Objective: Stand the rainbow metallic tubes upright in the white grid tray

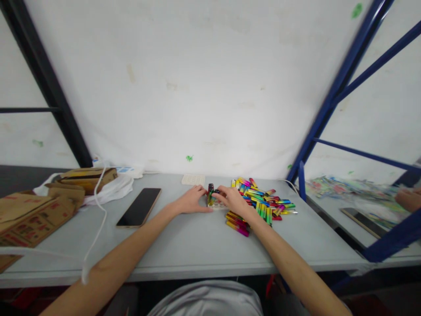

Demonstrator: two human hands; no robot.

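Note:
Several slim lighters (211,193) with dark tops and shiny coloured bodies stand upright at the left end of a small white tray (219,205) with round holes. My left hand (192,201) rests beside them on the left, thumb and fingers apart; its fingertips are close to the tray's edge. Over the tray, my right hand (231,200) has its fingers closed on a dark-topped lighter (216,192), next to the standing ones. To the right lies a loose heap of lighters (259,202) in metallic colours, partly behind my right wrist.
A second white tray (193,179) lies by the wall. On the left are a phone (139,207), a white cable (98,206) and cardboard boxes (39,215). A blue metal frame (315,127) rises on the right; beyond it are another phone (363,222) and another person's hand (408,199).

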